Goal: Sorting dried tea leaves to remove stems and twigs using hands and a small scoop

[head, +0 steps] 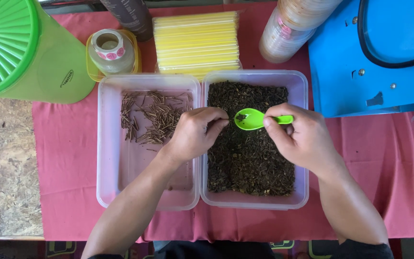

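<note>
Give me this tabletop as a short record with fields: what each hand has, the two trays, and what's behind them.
Right hand: holds green spoon by its handle, above right tray
Left hand: fingertips pinched at the spoon's bowl
Spoon contents: a small dark bit
Right tray: filled with dark loose leaves
Left tray: thin brown sticks at the far end, near end bare
Behind trays: yellow straws pack, sticker roll, green lidded container
Surface: red cloth

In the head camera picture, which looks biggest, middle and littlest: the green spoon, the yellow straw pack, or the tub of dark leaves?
1. Tub of dark leaves
2. Yellow straw pack
3. Green spoon, held by the right hand
</note>
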